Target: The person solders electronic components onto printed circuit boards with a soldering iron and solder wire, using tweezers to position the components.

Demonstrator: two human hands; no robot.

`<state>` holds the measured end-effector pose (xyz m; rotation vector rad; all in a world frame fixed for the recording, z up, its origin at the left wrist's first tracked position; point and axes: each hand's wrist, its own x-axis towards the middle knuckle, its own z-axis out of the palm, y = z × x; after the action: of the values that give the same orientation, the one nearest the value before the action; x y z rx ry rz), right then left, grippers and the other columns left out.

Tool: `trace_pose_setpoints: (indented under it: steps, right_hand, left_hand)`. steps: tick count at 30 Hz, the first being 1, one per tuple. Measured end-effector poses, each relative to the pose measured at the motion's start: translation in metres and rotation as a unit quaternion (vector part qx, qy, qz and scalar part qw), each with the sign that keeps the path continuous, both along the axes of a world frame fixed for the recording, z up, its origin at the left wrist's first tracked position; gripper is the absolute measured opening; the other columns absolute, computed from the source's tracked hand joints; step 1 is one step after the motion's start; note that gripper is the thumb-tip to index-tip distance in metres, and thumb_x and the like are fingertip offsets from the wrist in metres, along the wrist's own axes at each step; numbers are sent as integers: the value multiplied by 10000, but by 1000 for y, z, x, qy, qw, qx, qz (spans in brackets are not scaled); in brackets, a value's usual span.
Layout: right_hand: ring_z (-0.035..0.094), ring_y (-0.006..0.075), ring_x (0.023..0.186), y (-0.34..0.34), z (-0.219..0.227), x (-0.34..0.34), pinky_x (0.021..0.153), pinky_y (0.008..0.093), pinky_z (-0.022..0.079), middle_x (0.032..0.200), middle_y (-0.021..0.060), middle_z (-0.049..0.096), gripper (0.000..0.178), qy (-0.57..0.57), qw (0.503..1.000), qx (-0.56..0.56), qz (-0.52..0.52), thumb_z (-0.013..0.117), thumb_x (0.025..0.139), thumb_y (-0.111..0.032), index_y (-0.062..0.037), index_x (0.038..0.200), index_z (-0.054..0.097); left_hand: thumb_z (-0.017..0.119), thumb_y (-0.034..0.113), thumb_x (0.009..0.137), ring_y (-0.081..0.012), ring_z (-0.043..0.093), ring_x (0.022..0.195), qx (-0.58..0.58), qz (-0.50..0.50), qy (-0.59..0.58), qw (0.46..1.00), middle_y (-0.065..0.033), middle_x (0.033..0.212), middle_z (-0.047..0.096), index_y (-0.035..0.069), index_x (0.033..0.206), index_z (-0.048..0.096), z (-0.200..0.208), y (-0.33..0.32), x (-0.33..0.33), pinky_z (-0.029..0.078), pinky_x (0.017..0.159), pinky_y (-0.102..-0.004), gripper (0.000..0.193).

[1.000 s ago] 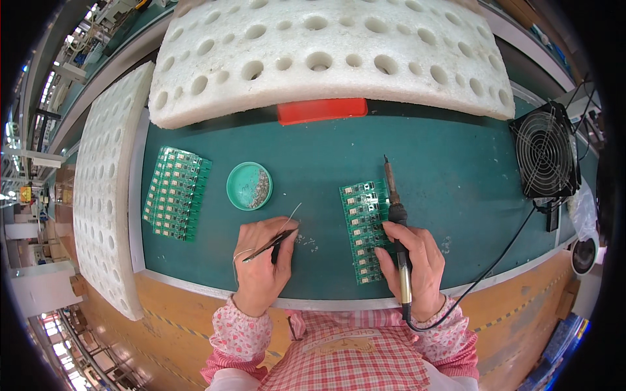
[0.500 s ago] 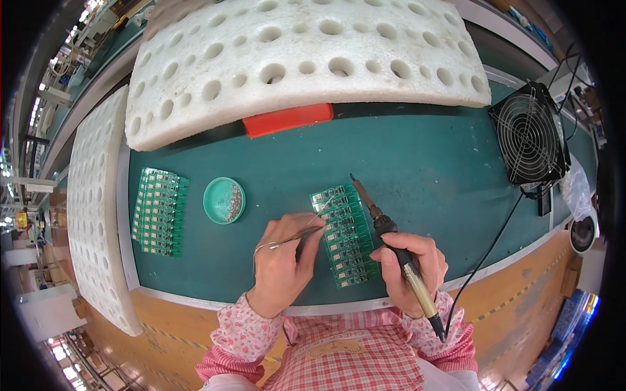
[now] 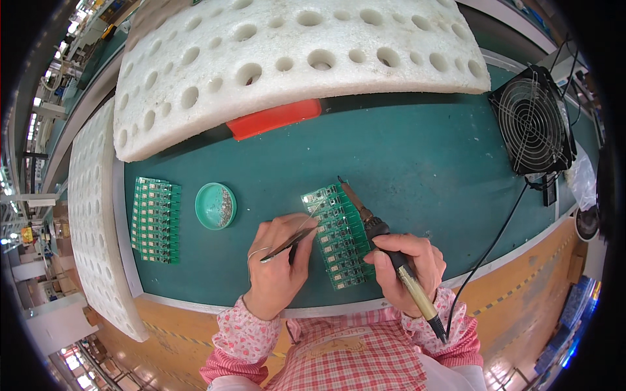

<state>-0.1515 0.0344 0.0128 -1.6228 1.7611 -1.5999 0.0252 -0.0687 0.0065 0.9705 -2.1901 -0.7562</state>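
Observation:
A green panel of small circuit boards (image 3: 337,244) lies on the bench in front of me, between my hands. My left hand (image 3: 275,277) is closed around metal tweezers (image 3: 285,246), and a thin solder wire (image 3: 259,251) runs through the same fingers, its end over the panel's upper part. My right hand (image 3: 417,267) grips a soldering iron (image 3: 417,294) like a pen. The iron's tip is by the panel's upper right corner; whether it touches cannot be made out. Tips of my left fingers are at the panel's left edge.
Another green board panel (image 3: 155,221) lies at left, beside a round green dish (image 3: 207,210) with small silvery bits. A red tray (image 3: 277,120) sits partly under a holed white foam block (image 3: 287,85). More foam (image 3: 98,215) stands left; a black fan (image 3: 531,124) stands right. The iron's cord (image 3: 486,257) crosses the bench.
The iron's tip has shifted slightly left over the panel's top edge. The tweezers' rear end has tilted lower in my left hand. The whole view has turned a little.

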Motion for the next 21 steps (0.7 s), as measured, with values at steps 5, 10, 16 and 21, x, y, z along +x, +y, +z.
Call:
trace_pose_setpoints:
  steps: [5,10,16,21]
  right_hand:
    - [620,175,537,1,-1,0,487,285,469,753,99,686,340,-4,1000,-4,2,785,748,55,-3,1056,653]
    - [648,155,526,7,0,-2,477,269,494,719,96,705,264,-34,999,-22,16,748,812,19,7,1042,620]
    - [685,170,563,14,-12,-8,492,289,547,705,133,718,217,-145,981,-106,80,632,962,-101,33,1109,546]
    - [675,176,578,14,0,-4,579,310,564,694,177,701,377,-134,987,-46,78,501,1046,-390,-20,1065,432]
  left_hand:
    - [695,-37,857,-281,664,897,14,-7,-17,1000,-120,1013,703,22,1041,677,3,0,0,511,789,-346,194]
    - [699,-32,857,-279,663,890,9,-5,-14,1000,-120,1010,703,23,1036,675,2,0,0,509,784,-346,189]
    - [704,-18,863,-280,661,886,1,-7,-8,1000,-118,1013,703,24,1042,670,0,0,1,507,785,-350,187]
    - [705,-15,864,-285,661,888,4,-8,-11,1000,-118,1016,704,24,1048,666,0,0,1,507,788,-354,192]
